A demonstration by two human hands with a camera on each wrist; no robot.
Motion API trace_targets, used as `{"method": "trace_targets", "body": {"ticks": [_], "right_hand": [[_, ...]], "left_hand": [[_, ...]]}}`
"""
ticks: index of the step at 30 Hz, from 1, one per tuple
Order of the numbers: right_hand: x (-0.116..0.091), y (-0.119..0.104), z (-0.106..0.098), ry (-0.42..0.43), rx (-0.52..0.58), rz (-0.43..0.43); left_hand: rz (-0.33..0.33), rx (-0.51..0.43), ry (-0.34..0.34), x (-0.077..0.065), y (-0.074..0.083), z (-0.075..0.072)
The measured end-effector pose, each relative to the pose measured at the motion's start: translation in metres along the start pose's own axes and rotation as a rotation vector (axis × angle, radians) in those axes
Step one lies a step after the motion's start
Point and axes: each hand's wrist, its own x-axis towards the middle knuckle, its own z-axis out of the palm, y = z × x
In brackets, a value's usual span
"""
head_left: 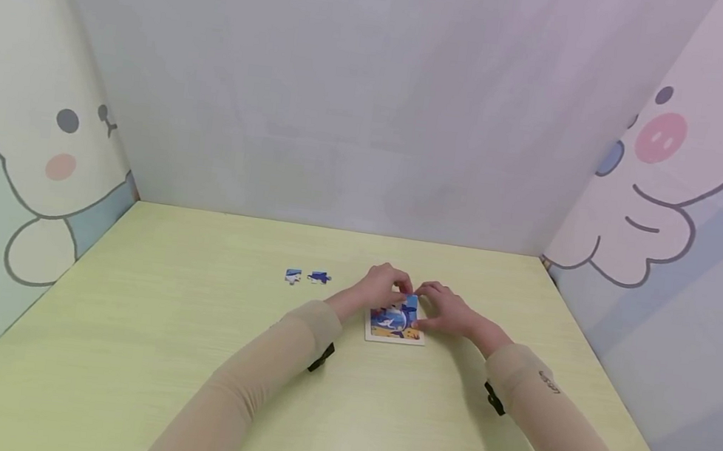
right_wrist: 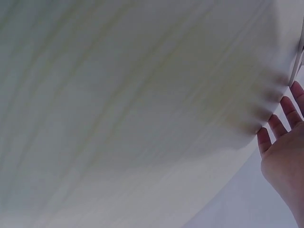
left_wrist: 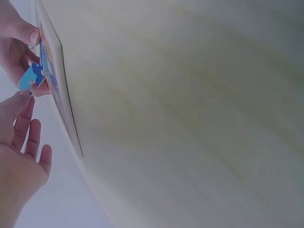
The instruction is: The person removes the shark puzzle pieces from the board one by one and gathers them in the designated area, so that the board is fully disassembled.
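Observation:
A small jigsaw puzzle (head_left: 394,341) in a white-rimmed tray lies on the table, its picture showing blue sea creatures and a yellow strip. My left hand (head_left: 383,287) reaches over its far left part. In the left wrist view, thumb and finger of that hand pinch a blue puzzle piece (left_wrist: 29,79), tilted up at the tray. My right hand (head_left: 448,311) rests at the tray's right side, the thumb on its edge. Its other fingers (right_wrist: 289,110) are spread on the table past the far right corner. The left hand covers the tray's far left part.
Two loose puzzle pieces, a left one (head_left: 292,276) and a right one (head_left: 319,277), lie on the pale yellow-green table (head_left: 186,354) left of the tray. A grey-white wall (head_left: 348,105) stands behind the table, with cartoon-printed panels on both sides.

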Motion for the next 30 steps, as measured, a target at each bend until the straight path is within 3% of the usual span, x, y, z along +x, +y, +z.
{"method": "trace_targets", "body": {"ticks": [17,30], "right_hand": [[0.002,0.001,0.003,-0.010,-0.007,0.040],[0.003,-0.003,0.000,-0.019,-0.011,0.045]], "left_hand": [[0.010,-0.061,-0.017,-0.004,-0.001,-0.007],[0.100,-0.099,-0.076,-0.010,-0.010,-0.037]]}}
